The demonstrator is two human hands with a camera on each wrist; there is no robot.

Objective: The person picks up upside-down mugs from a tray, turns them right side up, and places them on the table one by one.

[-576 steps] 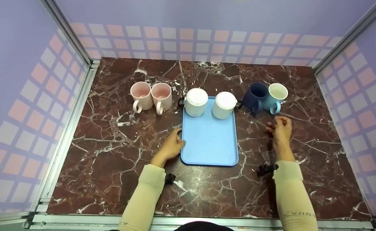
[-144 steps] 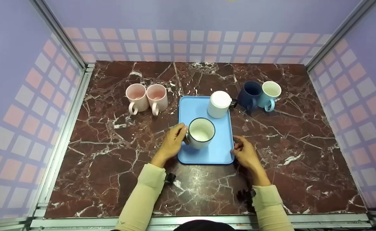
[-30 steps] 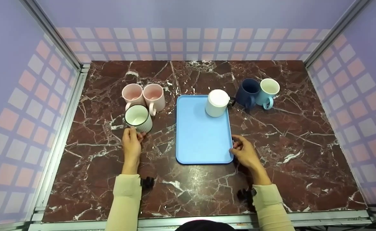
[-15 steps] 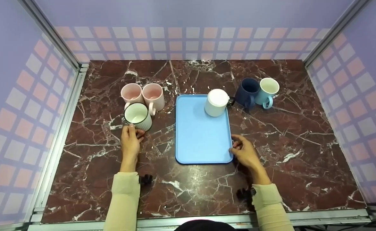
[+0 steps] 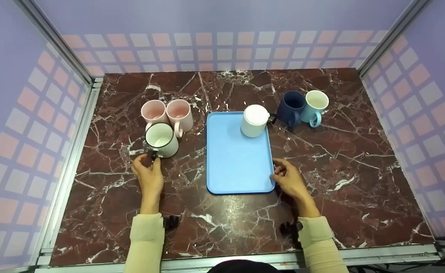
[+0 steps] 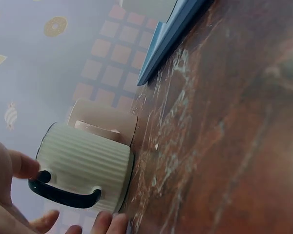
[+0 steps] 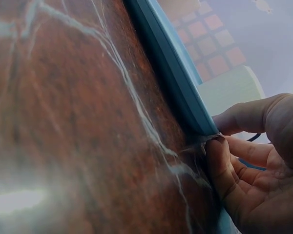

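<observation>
A ribbed white mug (image 5: 167,148) with a dark rim stands upright on the marbled table, in front of two pink mugs. Its black handle (image 6: 63,195) points toward my left hand (image 5: 150,180), whose thumb and fingers are spread apart around it without gripping. My right hand (image 5: 290,181) pinches the right edge of the blue tray (image 5: 237,167) near its front corner, with fingertips (image 7: 217,148) at the rim in the right wrist view. A second white mug (image 5: 253,123) sits upside down on the tray's back right, black handle to the right.
The two pink mugs (image 5: 154,112) stand side by side at the back left, handles forward. To the right of the tray are a dark blue mug (image 5: 286,112) and a light blue mug (image 5: 313,108). Patterned walls (image 5: 222,49) enclose the back and sides.
The ribbed mug, first upside down on the tray, was turned upright and carried left to the pink mugs. My left hand has just loosened from its handle. My right hand moved to the tray and stays there.
</observation>
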